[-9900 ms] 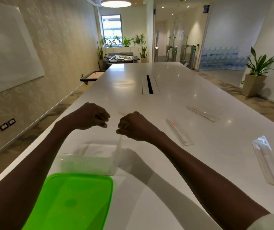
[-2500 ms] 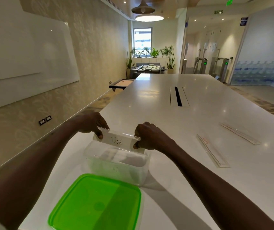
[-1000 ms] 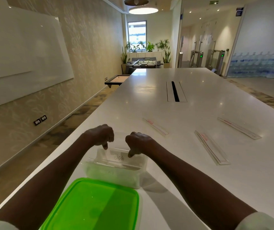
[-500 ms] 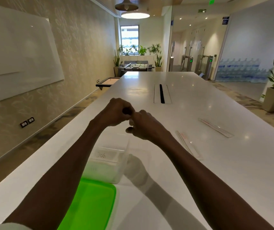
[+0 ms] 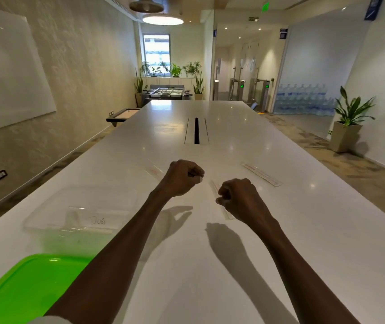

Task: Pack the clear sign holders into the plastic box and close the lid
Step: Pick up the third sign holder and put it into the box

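A potted plant stands beside the long white table.

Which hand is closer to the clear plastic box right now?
Left. The left hand hovers just beyond the clear plastic box's far right corner. The right hand is farther to the right, over a sign holder lying on the table.

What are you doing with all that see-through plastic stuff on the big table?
A person is packing clear sign holders into a plastic box. One holder with handwriting on it already lies inside the box. The green lid is off, lying on the table in front of the box. Both hands, left and right, are curled into loose fists above the table, holding nothing I can see. Another holder lies by the right hand, and one farther away.
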Motion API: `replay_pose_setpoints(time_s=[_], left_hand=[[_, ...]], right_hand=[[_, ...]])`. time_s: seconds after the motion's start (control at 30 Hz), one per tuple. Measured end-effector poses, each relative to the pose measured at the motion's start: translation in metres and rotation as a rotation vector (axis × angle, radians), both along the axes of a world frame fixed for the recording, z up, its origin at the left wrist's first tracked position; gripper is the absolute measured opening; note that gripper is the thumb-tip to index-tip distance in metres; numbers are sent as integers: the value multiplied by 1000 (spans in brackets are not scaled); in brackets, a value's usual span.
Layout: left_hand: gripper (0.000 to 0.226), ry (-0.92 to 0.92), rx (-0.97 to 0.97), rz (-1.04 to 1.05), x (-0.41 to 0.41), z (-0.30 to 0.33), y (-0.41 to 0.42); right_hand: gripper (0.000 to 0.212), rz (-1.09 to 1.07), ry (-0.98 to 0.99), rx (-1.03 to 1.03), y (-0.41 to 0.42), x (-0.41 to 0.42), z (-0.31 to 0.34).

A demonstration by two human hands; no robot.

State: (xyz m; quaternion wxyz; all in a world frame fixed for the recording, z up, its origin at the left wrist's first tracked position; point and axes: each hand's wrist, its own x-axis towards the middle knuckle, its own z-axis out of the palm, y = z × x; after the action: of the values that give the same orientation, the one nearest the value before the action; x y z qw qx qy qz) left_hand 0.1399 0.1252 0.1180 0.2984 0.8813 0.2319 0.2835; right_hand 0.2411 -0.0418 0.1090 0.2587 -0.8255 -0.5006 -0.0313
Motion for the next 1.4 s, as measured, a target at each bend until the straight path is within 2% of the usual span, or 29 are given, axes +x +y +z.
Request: replay_pose_setpoints(time_s=[0.1,0.27,0.53,0.67,0.73,0.97,1.17,1.4], left_hand=[[17,-8,-89,36,17,-16,-1],[22,27,-219,81,32,-43,4],[31,43,-340,145,50,-70,14],[32,-4,-397,163,66,-80,29],[36,-16,-397,166,76,-84,34],[47,140,-305,92,106,-88,46],[60,263,-322,53,124,-98,62],[56,292,-309,63,135,-111,69]], right_hand=[[12,-104,33,15,-21,16,-16],[19,-230,81,-50,-40,31,-47],[25,-279,182,-67,-38,33,-77],[26,-305,211,-38,-29,32,-83],[25,-320,228,-17,-24,30,-86],[12,-412,235,50,-8,24,-104],[19,-458,232,71,4,27,-113],[18,-433,274,76,9,34,-116]])
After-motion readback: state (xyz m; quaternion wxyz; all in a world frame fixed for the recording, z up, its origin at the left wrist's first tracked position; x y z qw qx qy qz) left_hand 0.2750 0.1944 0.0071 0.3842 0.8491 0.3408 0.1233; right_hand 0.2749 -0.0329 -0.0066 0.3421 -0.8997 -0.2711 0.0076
